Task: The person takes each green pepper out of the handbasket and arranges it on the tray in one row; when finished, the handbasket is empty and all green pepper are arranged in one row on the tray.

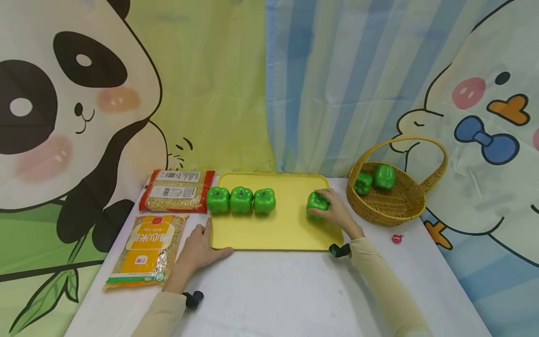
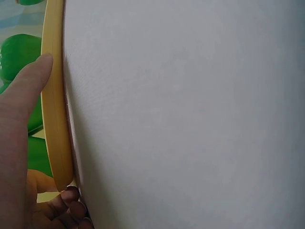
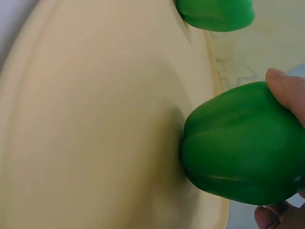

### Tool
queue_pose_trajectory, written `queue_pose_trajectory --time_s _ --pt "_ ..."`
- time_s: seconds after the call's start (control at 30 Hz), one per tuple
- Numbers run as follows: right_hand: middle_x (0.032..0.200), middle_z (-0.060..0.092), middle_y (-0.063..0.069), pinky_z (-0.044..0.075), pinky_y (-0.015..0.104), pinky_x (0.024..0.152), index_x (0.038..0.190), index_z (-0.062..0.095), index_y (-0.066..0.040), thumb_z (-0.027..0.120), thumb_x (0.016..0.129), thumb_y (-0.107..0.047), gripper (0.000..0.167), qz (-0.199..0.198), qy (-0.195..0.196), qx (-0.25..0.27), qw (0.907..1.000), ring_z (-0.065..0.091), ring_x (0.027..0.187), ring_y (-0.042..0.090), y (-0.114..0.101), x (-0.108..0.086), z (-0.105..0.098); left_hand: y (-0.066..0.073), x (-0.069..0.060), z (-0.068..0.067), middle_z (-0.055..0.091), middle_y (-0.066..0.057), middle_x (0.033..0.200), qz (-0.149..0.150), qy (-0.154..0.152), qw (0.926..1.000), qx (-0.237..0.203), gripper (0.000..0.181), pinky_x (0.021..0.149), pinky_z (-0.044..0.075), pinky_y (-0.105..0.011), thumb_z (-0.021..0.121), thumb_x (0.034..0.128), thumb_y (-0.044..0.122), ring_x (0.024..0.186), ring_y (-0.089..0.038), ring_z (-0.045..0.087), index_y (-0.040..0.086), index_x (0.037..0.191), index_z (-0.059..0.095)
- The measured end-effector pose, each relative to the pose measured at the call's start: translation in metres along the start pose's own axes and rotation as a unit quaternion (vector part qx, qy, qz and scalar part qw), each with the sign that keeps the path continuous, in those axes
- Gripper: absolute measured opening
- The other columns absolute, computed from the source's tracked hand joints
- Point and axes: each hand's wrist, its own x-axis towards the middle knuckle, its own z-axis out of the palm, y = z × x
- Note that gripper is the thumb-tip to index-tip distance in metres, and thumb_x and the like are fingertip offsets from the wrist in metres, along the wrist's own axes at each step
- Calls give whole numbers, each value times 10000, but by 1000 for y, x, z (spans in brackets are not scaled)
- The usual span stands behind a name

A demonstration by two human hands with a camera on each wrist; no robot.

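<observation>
Green pepper (image 3: pixel 238 148) sits in the right hand (image 1: pixel 338 213), left hand (image 1: pixel 199 248) well apart.

Fingers (image 3: pixel 288 93) around green pepper (image 3: pixel 243 145), yellow tray (image 3: pixel 95 119), second pepper (image 3: pixel 217 13) (partly cropped)

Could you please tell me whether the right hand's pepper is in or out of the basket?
Out: the right hand holds the green pepper over the yellow tray, away from the basket.

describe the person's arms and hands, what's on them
The long sleeves are plain pale beige and reach the wrists. The left hand and right hand are bare, without gloves. A small dark device sits at each wrist.
</observation>
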Motion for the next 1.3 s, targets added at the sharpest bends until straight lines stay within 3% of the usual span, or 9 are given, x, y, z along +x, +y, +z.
queue_pose_trajectory --time_s 0.4,0.67,0.93,1.3 --pt "1364 507 156 484 511 935 1446 467 -64 834 821 -364 785 -209 -314 346 9987 558 1145 322 -16 13 26 -1 3 -2 494 -194 1122 -89 -58 9999 -24 1340 691 361 -337 701 689 811 866 -257 467 -15 1592 155" --pt "1378 502 139 478 520 968 1466 468 -113 835 815 -382 794 -209 -470 484 9975 550 1177 320 -26 22 41 -2 2 0 499 -217 1154 -87 -82 9999 39 1347 735 398 -375 688 686 827 894 -276 483 -24 1588 161" --pt "1373 487 152 470 529 1001 1501 422 -90 840 810 -383 859 -199 -595 527 9966 542 1188 333 -37 36 56 -2 2 0 496 -209 1158 -155 -68 9999 21 1347 730 396 -371 692 682 826 896 -276 483 -8 1594 156" --pt "1423 470 143 462 539 1025 1523 388 -83 839 807 -398 903 -232 -645 629 9957 541 1227 338 -41 39 64 0 0 -1 499 -215 1174 -173 -102 9998 6 1340 735 408 -380 694 687 821 901 -278 491 -9 1594 160"
